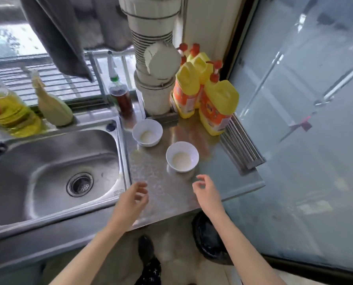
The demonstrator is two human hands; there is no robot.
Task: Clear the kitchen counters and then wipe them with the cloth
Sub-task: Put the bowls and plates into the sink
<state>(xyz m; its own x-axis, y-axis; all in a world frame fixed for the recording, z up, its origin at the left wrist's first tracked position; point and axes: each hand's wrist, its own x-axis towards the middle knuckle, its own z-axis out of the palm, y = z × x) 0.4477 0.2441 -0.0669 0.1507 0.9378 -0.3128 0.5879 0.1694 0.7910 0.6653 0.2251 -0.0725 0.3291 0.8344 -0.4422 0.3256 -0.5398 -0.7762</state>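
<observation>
Two white bowls stand on the steel counter (165,188) right of the sink: the far bowl (147,132) near the sink's back corner, the near bowl (182,156) closer to me. Each holds a little pale liquid. My left hand (132,197) hovers over the counter's front left, fingers loosely curled, holding nothing. My right hand (205,189) hovers just below the near bowl, fingers apart, empty. A grey cloth (62,38) hangs above the sink's back edge.
The steel sink (48,173) lies to the left. Yellow detergent bottles (218,105) cluster at the back right beside a white ribbed pipe (154,64). A dark sauce bottle (121,97), an oil bottle (5,108) and a corn cob (52,105) line the back ledge. A black bin (210,237) sits on the floor.
</observation>
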